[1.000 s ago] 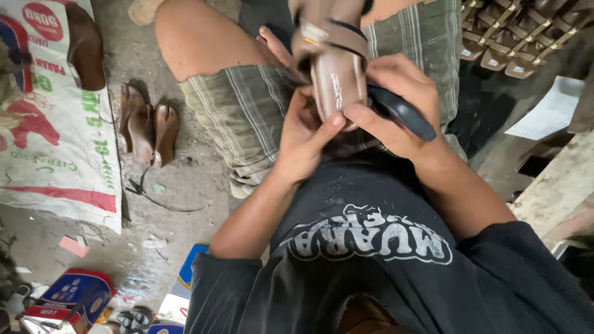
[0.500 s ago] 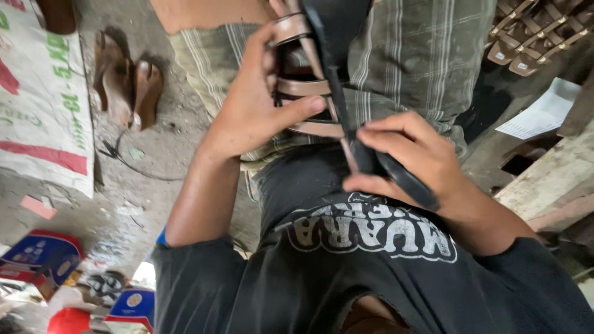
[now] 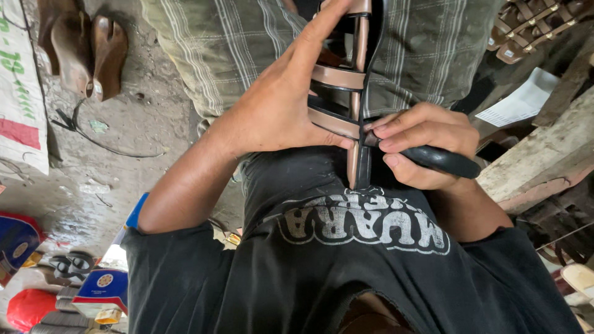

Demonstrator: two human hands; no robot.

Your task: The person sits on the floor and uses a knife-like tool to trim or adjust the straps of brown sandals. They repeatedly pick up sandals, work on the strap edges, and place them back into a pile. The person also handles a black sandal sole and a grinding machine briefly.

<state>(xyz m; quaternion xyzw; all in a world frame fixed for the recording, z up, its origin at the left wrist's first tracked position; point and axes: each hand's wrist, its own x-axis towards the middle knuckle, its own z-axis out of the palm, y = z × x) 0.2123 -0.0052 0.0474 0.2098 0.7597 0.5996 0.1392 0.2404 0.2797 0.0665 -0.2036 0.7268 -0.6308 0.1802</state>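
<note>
A brown strapped sandal [image 3: 346, 80] with a black sole edge is held upright against my lap and black shirt. My left hand [image 3: 278, 105] wraps around its straps from the left, thumb under the lower strap. My right hand [image 3: 417, 145] grips a tool with a black handle [image 3: 448, 162], its tip pressed at the sandal's central strap near the sole edge. The tool's working end is hidden by my fingers. I am seated, in plaid shorts [image 3: 204, 43].
Two brown shoe lasts [image 3: 86, 49] and a loose black cord [image 3: 93, 133] lie on the dirt floor at left. A printed sack [image 3: 18, 105] lies at far left. Colourful boxes [image 3: 99, 291] sit lower left. Wooden planks [image 3: 544, 161] and more sandals [image 3: 532, 31] are at right.
The sandal has been turned edge-on and upright. My left hand shifted its grip onto the straps. My right hand with the black-handled tool moved up to the central strap.
</note>
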